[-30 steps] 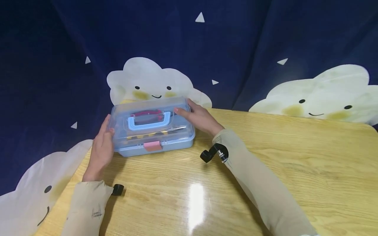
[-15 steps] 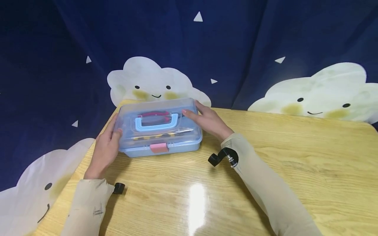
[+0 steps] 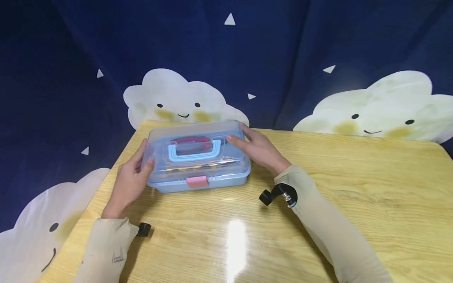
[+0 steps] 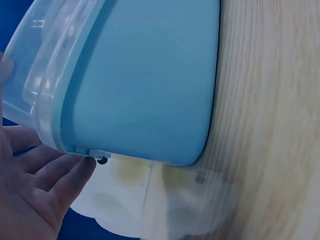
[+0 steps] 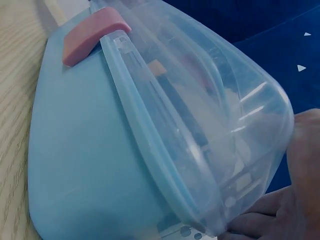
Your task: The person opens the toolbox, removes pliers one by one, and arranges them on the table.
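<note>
blue box (image 3: 198, 173), long axis sideways, latch (image 3: 197, 181) nearside

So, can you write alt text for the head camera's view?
A person's left hand and right hand hold a blue box by its ends, with a clear lid and pink latch, on a wooden table, before dark blue cloth with smiling clouds.

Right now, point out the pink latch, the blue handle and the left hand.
Pink latch (image 3: 197, 182), head view: front face, middle.
Blue handle (image 3: 194, 158), head view: grip bar.
Left hand (image 3: 129, 180), head view: middle of the hand.
</note>
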`<state>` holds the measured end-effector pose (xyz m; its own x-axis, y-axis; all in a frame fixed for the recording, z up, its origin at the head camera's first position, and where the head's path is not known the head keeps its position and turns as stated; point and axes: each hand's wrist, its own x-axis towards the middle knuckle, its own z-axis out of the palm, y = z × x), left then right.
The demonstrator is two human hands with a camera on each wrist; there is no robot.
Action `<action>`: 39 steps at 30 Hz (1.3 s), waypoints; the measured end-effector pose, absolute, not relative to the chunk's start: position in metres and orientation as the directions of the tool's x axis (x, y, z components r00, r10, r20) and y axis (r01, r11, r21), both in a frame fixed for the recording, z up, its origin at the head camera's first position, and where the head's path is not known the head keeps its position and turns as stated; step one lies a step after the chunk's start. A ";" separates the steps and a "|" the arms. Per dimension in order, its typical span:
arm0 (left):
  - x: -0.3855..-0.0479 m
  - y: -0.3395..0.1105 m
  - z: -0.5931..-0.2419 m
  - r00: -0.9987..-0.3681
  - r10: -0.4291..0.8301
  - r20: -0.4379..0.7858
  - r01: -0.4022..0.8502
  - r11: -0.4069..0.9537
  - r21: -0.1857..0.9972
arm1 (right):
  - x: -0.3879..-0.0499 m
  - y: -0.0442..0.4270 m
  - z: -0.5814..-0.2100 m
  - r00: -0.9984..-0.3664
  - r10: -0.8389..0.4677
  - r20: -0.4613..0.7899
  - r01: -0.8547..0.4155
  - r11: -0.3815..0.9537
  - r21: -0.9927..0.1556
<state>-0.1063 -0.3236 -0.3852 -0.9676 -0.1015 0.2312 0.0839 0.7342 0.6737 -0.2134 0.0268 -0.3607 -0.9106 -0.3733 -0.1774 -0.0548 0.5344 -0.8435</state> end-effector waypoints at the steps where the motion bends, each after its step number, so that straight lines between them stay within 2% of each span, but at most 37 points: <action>1: -0.107 -0.323 -0.385 -0.967 -0.098 0.235 0.089 0.736 0.671 | -0.213 0.028 -0.361 -0.912 -0.372 -0.173 -0.057 0.533 -0.844; 13: -0.108 -0.312 -0.383 -0.976 -0.042 0.214 0.118 0.724 0.680 | -0.200 0.048 -0.365 -0.918 -0.374 -0.133 -0.076 0.496 -0.865; 22: -0.107 -0.304 -0.384 -0.979 -0.034 0.202 0.111 0.741 0.663 | -0.197 0.057 -0.363 -0.922 -0.362 -0.141 -0.086 0.543 -0.835; 31: -0.114 -0.298 -0.380 -0.986 0.028 0.167 0.136 0.719 0.681 | -0.187 0.072 -0.360 -0.927 -0.354 -0.125 -0.109 0.572 -0.813; 39: -0.112 -0.284 -0.373 -0.992 0.064 0.113 0.125 0.703 0.700 | -0.176 0.086 -0.360 -0.933 -0.329 -0.146 -0.058 0.538 -0.841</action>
